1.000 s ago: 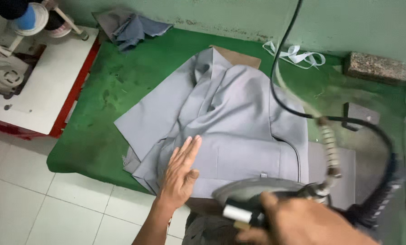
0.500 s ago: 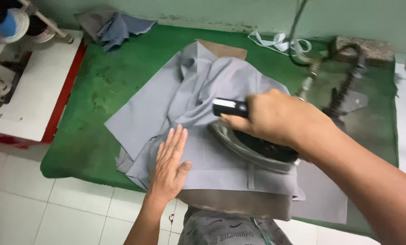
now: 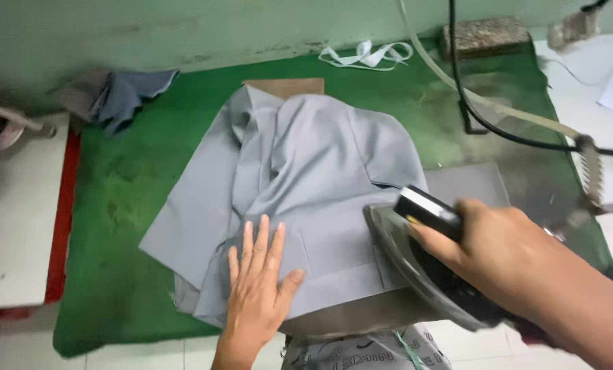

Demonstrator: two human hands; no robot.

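Your right hand point(image 3: 505, 257) is clenched around the black handle of the iron point(image 3: 430, 274), fingers wrapped over the top; the iron's broad metal sole sits on the right edge of the grey garment point(image 3: 306, 192), its nose pointing up and left. Your left hand point(image 3: 258, 288) lies flat and open on the same garment, palm down, fingers spread and pointing away from you, pressing the cloth near its front edge. It grasps nothing. The two hands are near each other, with a smooth strip of grey cloth between them.

The garment is spread over a grey pressing board point(image 3: 471, 185) whose bare corner shows to the right of the cloth, just behind the iron. A brown card point(image 3: 286, 85) pokes out from under the garment's far end. All this rests on the green padded table point(image 3: 114, 226); its left half is bare green, and its near edge runs just below your left wrist.

A black cord point(image 3: 471, 116) and a pale hose point(image 3: 498, 109) run from the far side to the iron's right. At the far edge lie a white ribbon point(image 3: 368, 55) and a rough brown block point(image 3: 484, 38). A crumpled grey cloth point(image 3: 125, 96) sits at the far left corner. A white bench with a red edge point(image 3: 25, 219) stands beside the table on the left.
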